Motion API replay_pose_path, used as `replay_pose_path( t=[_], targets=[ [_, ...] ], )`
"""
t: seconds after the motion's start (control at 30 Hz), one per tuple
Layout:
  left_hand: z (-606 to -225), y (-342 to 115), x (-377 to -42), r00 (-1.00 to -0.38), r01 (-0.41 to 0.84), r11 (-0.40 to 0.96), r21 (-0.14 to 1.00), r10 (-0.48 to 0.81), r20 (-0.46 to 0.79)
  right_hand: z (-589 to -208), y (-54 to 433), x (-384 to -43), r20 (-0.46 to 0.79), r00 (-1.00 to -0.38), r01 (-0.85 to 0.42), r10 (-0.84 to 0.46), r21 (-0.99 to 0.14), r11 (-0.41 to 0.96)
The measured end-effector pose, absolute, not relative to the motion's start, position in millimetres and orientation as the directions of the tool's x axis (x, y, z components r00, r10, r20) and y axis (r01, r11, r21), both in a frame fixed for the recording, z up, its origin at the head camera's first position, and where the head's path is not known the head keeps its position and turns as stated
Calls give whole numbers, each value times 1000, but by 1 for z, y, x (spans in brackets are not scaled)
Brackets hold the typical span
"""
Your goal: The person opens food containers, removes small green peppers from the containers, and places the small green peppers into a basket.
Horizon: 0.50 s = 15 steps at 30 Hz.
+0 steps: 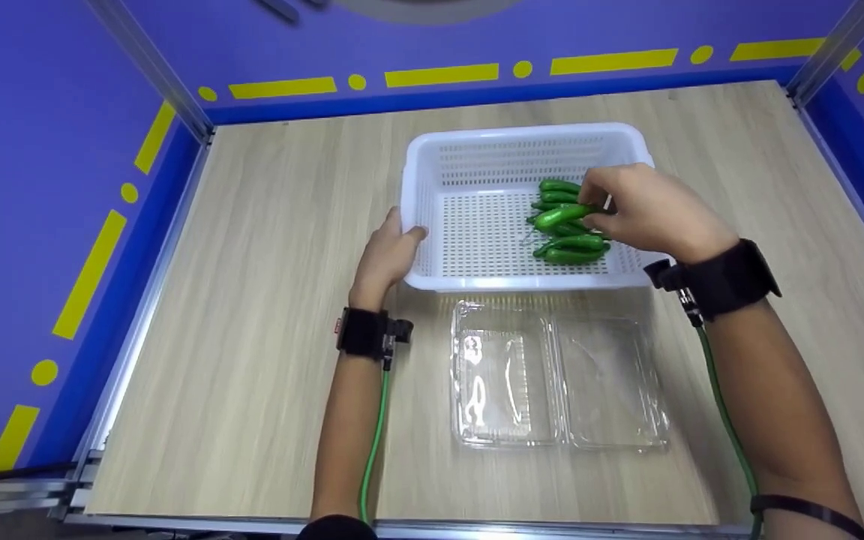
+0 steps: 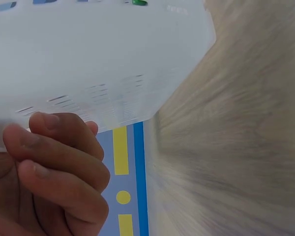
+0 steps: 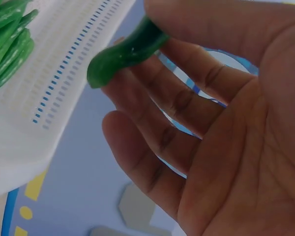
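A white slotted plastic basket (image 1: 421, 202) stands tilted on the table, and several green chili peppers (image 1: 571, 255) lie in its right half. The left hand (image 1: 387, 255) grips the basket's left side, thumb over the rim and fingers curled outside. In the left wrist view, those fingers (image 2: 64, 172) sit against the basket wall (image 2: 88, 54). Above the other peppers, the right hand (image 1: 646, 206) pinches one green chili pepper (image 1: 559, 217) between thumb and fingers. The right wrist view shows this pepper (image 3: 123, 59) curving out from under the thumb.
In front of the basket, a clear plastic clamshell container (image 1: 552, 382) lies unfolded on the wood-grain table (image 1: 267, 300). Blue walls (image 1: 462, 52) with yellow markings border the back and sides. A green cable (image 1: 376, 442) runs along each forearm.
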State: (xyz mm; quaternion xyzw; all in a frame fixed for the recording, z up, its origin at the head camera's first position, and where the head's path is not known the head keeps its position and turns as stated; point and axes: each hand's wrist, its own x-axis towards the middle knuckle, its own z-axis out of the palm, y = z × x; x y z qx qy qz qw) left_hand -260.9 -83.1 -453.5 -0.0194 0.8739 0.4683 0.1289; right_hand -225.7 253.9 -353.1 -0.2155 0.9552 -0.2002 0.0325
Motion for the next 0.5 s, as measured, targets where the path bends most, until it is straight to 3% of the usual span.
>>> replay_pose_path(
  t=[0.5],
  targets=[
    [-453, -83, -261, -967, -144, 562, 814, 92, -235, -379, 254, -269, -199, -900, -349, -387, -201, 915]
  ],
)
